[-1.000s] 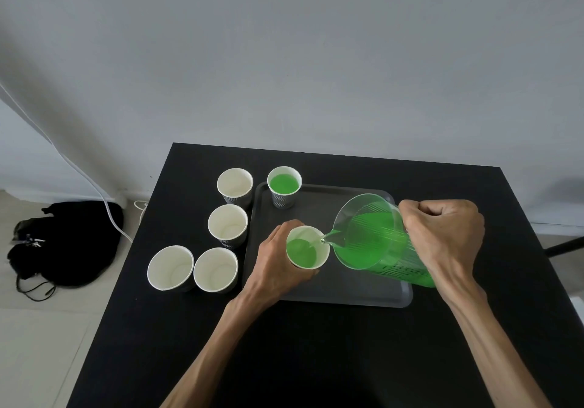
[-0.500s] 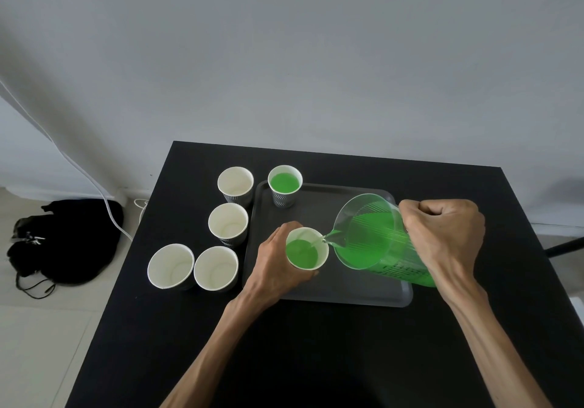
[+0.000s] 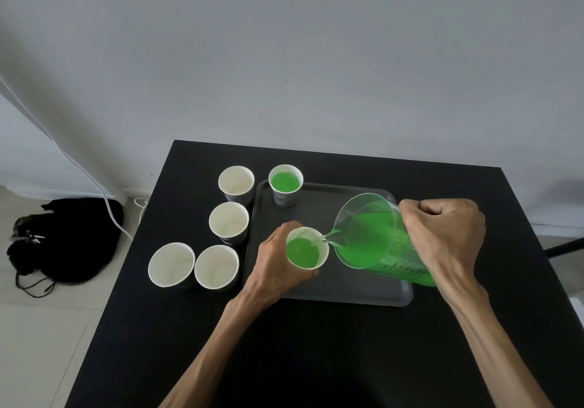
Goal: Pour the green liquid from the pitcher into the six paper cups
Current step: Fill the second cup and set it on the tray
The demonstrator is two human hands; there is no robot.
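— Little has shifted since the earlier frame: green liquid (image 3: 302, 252) stands a touch higher in the held paper cup (image 3: 307, 248).

— And the hands?

— Left hand (image 3: 275, 264) wraps that cup over the dark tray (image 3: 347, 294); right hand (image 3: 442, 237) is clenched on the tilted clear pitcher (image 3: 376, 237), spout at the cup's rim.

— Beyond them?

— A filled cup (image 3: 285, 183) sits on the tray beyond the left hand; four empty cups (image 3: 229, 223) stand left of it on the black table (image 3: 316, 360). Grey wall (image 3: 316, 60) behind, black bag (image 3: 66, 240) on the pale floor.
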